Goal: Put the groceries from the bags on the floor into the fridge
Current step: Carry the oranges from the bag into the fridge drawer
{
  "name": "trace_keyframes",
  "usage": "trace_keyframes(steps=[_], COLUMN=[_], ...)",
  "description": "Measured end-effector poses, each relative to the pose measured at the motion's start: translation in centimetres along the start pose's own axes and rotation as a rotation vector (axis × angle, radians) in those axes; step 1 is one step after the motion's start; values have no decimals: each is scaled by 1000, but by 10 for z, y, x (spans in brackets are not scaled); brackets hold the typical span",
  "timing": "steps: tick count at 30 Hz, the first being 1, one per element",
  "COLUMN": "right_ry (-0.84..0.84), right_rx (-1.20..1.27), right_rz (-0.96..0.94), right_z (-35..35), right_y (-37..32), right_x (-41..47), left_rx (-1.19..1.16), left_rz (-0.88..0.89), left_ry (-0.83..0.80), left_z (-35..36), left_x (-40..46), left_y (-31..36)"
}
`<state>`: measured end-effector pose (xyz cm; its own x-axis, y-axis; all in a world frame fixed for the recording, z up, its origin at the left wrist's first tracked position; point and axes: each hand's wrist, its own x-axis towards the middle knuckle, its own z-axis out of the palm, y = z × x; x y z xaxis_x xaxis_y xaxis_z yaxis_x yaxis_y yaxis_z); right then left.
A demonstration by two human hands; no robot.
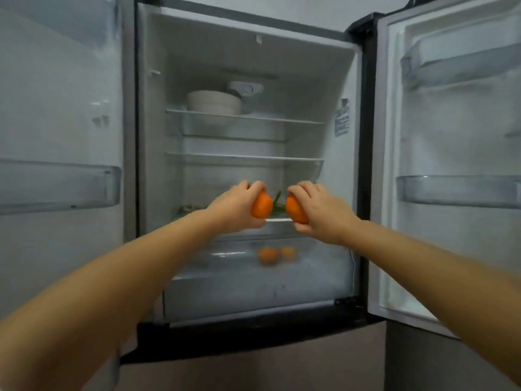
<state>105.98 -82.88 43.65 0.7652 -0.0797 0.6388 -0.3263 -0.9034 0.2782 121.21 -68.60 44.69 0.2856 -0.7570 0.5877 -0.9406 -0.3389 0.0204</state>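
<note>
While both fridge [284,69] doors stand open, left hand [239,206] grip grasping orange [262,205], right hand [321,211] grasping second orange [294,208]

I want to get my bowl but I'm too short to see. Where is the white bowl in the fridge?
Look into the open fridge, between its two doors. Go up to the top glass shelf, above both hands holding oranges. The white bowl sits at its left end, wide and round, in front of a white fitting on the back wall; it is the only dish there.
</note>
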Motion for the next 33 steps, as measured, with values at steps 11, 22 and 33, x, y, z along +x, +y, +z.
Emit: trace_keyframes(steps=[11,22,33], right_ry=[-532,-746,-773], right_rx=[200,302,387], right_rz=[-237,-408,-386], right_z=[154,303,337], right_y=[50,11,8], right_x=[162,208,206], left_rx=[257,237,167], left_rz=[-107,-73,-194], left_ry=[-677,-1079,-928], left_z=[87,218,246], left_x=[124,153,136], left_y=[-73,-180,-194])
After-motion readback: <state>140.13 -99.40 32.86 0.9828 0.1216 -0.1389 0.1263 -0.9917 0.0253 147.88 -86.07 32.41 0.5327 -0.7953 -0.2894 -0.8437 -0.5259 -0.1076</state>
